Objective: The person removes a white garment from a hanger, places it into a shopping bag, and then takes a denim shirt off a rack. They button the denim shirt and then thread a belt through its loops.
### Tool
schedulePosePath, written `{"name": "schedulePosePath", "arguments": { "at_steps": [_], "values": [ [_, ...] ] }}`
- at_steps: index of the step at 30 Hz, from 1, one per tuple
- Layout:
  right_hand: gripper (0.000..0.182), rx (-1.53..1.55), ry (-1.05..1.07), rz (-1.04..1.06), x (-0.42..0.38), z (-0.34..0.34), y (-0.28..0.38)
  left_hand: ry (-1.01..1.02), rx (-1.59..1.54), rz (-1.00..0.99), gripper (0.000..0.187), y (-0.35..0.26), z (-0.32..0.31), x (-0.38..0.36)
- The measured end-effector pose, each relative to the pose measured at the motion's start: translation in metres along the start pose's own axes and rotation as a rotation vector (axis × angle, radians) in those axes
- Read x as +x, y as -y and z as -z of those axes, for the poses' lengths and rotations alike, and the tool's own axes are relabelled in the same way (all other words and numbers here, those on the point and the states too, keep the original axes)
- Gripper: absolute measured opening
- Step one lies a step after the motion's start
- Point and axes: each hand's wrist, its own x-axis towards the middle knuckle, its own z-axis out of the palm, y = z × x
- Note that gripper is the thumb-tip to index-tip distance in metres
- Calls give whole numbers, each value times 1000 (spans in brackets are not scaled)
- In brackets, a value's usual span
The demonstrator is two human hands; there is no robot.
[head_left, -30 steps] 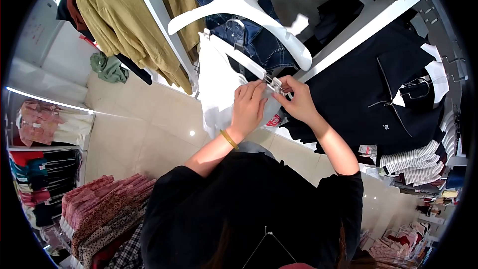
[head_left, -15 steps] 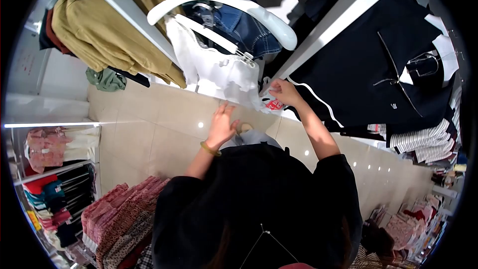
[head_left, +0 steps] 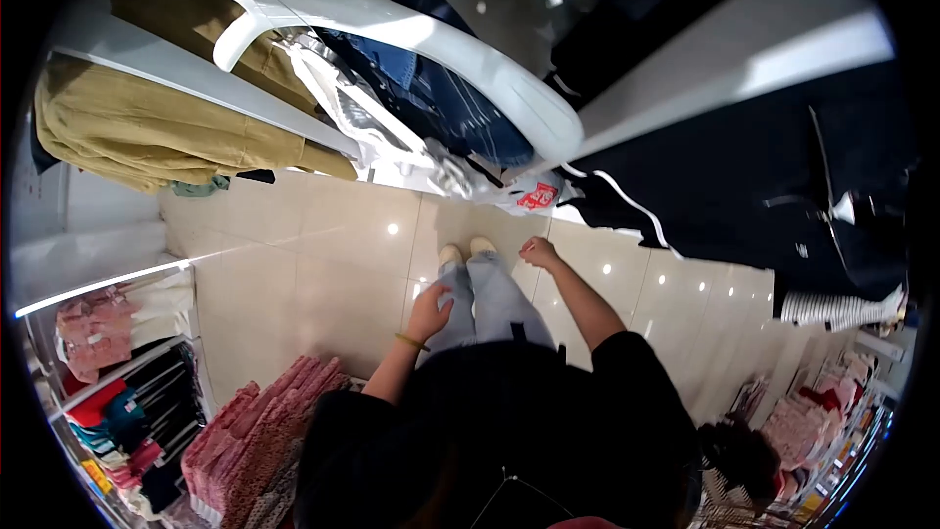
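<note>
Hands well clear of the clothes now: the left hand hovers loosely spread by pale blue trousers, nothing seen in it, while the right hand is half curled over the glossy beige tiled floor, and whether it pinches anything, the view doesn't settle. Big change there: a second ago both were working at the slim white clip hanger; that contact is gone, so the rumpled white fabric garment seems to hang unaided, just below the broad white plastic hanger and beside the dark blue denim garment. Out to the lettering: bold red print on whitish plastic, too blurred to read; and over on the black garment, a tiny white mark, also illegible.
</note>
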Motion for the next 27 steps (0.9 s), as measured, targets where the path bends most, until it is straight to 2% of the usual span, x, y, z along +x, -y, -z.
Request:
{"name": "schedulePosePath", "arguments": {
  "at_steps": [1, 3, 4, 6, 8, 10, 13, 15, 16, 17, 18, 20, 22, 24, 26, 27],
  "values": [
    [25, 58, 19, -50, 23, -11, -12, 38, 12, 28, 25, 14, -13, 0],
    [30, 360, 77, -240, 40, -8, 0, 95, 16, 55, 25, 30, -34, 12],
    [30, 325, 94, -224, 51, -13, -11, 60, 1, 73, 25, 30, -44, 10],
    [33, 600, 107, -306, 100, -15, -16, 115, -106, 66, 24, 36, -55, 28],
    [40, 824, 52, -244, 138, -20, -27, -11, -150, 19, 22, 44, -72, 32],
    [43, 799, -38, -297, 177, -25, -29, -51, -232, -2, 20, 63, -84, 38],
    [44, 843, 32, -288, 232, -34, -26, -147, -373, 39, 17, 107, -102, 41],
    [35, 1178, -190, -311, 262, -51, -25, -234, -383, 81, 16, 137, -106, 46],
    [35, 1172, -180, -312, 271, -59, -27, -279, -399, 124, 16, 148, -109, 46],
    [30, 1323, -102, -160, 277, -64, -30, -278, -399, 132, 16, 158, -108, 49],
    [25, 1468, -32, -11, 276, -68, -36, -334, -405, 165, 15, 165, -107, 52],
    [20, 1534, -14, 2, 268, -66, -33, -370, -420, 200, 15, 162, -100, 56],
    [10, 1508, -124, -82, 254, -54, -42, -374, -439, 222, 15, 151, -100, 52],
    [9, 1416, -235, -138, 213, -32, -31, -348, -443, 162, 15, 130, -91, 46],
    [19, 1237, -590, -327, 137, 6, 17, -260, -385, 133, 15, 100, -77, 38],
    [18, 1259, -634, -252, 150, 11, -10, -249, -340, 65, 14, 82, -68, 34]
  ]
}}
